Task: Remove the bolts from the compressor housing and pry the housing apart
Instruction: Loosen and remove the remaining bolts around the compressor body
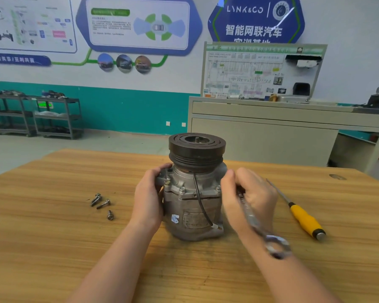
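Grey compressor housing (190, 206), black grooved pulley (197, 149), yellow-handled screwdriver (305, 219), wood-grain table (53, 215)

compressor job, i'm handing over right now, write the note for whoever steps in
Left hand grips the compressor, which stands upright on the table, pulley on top.
Right hand holds a wrench, its far end at the housing's right side; that end is hidden and blurred.
Done: loose bolts lie on the table to the left, about four.
Left: at least three bolts are seated in the flange facing the camera; housing not yet split.
Screwdriver with yellow handle lies untouched on the right, likely for prying.
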Motion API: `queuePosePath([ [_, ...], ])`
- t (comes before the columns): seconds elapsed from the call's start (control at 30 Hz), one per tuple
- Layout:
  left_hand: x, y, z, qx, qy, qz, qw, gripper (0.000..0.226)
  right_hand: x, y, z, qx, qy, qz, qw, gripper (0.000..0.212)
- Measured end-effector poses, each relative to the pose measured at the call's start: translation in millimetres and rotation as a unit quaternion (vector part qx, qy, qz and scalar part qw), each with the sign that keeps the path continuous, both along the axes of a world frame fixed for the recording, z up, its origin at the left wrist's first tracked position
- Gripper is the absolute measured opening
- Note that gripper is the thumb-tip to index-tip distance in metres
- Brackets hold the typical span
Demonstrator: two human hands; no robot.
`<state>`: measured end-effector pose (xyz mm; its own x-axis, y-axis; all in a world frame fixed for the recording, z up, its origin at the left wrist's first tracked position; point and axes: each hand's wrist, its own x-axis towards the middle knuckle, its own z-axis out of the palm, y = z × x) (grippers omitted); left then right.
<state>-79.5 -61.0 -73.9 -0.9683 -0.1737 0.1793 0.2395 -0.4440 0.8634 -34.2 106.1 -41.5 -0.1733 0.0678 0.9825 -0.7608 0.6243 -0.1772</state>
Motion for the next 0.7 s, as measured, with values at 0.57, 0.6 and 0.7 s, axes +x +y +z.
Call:
queuePosePath([
  [0.57,2,1,3,0.018,0.003,0.01,1.0,0.036,-26,41,5,-0.335,-0.302,0.242,0.859,0.027],
  [0.6,2,1,3,0.017,0.001,0.01,1.0,0.036,-23,34,2,-0.281,-0.302,0.202,0.888,0.026],
  [0.7,2,1,3,0.018,-0.002,0.011,1.0,0.036,-17,21,-2,-0.174,-0.327,0.143,0.918,0.035],
])
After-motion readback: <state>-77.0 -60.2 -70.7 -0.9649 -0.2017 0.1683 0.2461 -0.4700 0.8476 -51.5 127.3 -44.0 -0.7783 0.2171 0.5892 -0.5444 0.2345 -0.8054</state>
